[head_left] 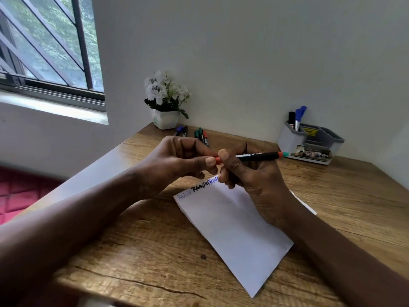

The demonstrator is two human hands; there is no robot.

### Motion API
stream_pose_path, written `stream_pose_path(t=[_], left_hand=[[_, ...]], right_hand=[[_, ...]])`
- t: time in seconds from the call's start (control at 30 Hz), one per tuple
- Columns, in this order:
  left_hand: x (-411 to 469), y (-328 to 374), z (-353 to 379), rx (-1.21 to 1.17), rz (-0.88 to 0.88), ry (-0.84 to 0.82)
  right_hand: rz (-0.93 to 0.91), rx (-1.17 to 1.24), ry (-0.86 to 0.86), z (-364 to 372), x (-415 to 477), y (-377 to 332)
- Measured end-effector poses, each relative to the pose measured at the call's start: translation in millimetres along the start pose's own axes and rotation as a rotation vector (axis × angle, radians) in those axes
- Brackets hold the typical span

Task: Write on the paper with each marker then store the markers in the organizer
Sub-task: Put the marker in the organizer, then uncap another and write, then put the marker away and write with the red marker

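Above the white paper point(232, 229) I hold one black-barrelled marker point(256, 156) level. My right hand point(250, 173) grips its barrel, and my left hand point(177, 160) pinches its red cap point(218, 160) at the left end. The marker's far end is red and green. The paper's top edge carries words in pale, black and blue ink. Several loose markers point(200, 135) lie at the back of the desk beside the flower pot. The grey organizer point(309, 142) stands at the back right with a black and two blue markers point(297, 118) upright in its left compartment.
A white pot of white flowers point(166, 100) stands at the back of the wooden desk point(155, 251), against the wall. A barred window point(51, 45) is at the upper left. Red fabric point(20, 193) shows beyond the desk's left edge.
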State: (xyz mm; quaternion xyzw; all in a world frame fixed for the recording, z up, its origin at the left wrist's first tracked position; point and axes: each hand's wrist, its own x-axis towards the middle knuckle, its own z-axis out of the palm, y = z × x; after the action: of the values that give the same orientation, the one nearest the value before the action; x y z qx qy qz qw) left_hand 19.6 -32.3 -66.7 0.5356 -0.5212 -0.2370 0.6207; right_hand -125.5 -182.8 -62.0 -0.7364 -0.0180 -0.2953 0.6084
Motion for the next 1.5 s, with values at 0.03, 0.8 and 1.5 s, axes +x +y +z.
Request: stream_pose_path(t=[0.03,0.8,1.5], left_hand=[[2,0,1,0.019,0.004,0.012],[4,-5,-22,1.300,-0.688,-0.067],[8,-15,-29,1.358,-0.627,-0.045]], right_hand=[[-0.008,-0.009,-0.011,0,1,-1],[0.005,-0.205,0.701,-61,18,3],[-0.019,-1.075,0.638,-192,136,8]])
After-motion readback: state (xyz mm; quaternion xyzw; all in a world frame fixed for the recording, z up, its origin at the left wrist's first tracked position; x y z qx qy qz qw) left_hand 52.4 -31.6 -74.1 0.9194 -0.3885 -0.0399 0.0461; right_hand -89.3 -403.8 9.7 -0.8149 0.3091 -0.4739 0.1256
